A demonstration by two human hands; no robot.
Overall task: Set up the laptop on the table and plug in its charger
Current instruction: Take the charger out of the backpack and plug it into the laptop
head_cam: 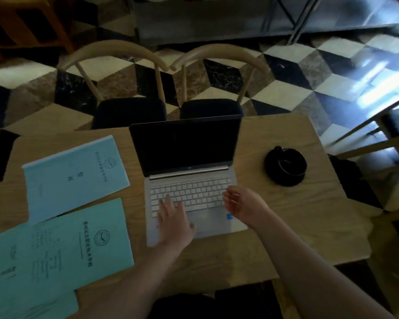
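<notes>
Open laptop (189, 176) on the worktop (309, 226): left hand (174, 221) flat on its palm rest, fingers straight; right hand (242, 204) above its keyboard, fingers loosely curled, empty.

The left hand (173, 223) covers part of the open silver laptop's (189, 171) palm rest and lower-left keys; the laptop's dark screen shows nothing legible; at 8 o'clock the larger teal printed booklet (55, 256) is cut by the frame's left and bottom edges; small print on both booklets is blurred; the black cup's (286, 165) contents at 3 o'clock are too dark to tell.
</notes>
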